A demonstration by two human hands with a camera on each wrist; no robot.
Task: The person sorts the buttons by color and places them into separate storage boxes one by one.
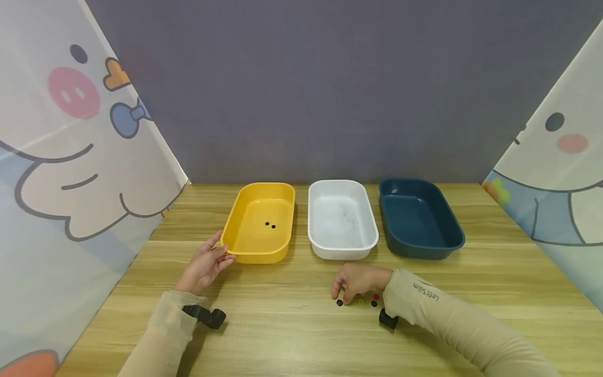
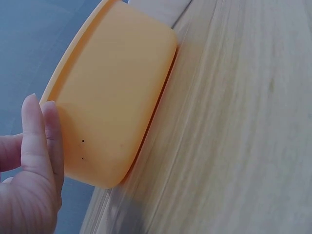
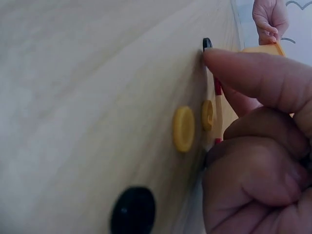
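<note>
My left hand (image 1: 204, 267) is at the near left corner of the yellow tray (image 1: 254, 257), its fingers (image 2: 36, 141) fairly straight against the wall and reaching the rim. Two small black buttons (image 1: 273, 226) lie in that tray. Low over the table, my right hand (image 1: 360, 278) has its thumb and index finger apart, fingertips right at a black button (image 1: 339, 302). Its other fingers are curled in the right wrist view. Beside it lie a yellow button (image 3: 184, 129), a red button (image 1: 376, 297) and another black button (image 3: 134, 212).
A white tray (image 1: 344, 253) stands in the middle and a dark blue tray (image 1: 424, 251) to its right, in line with the yellow one. The wooden table (image 1: 273, 324) meets a grey wall (image 1: 301, 94) behind them. Cartoon-printed curtains (image 1: 94, 173) hang at both sides.
</note>
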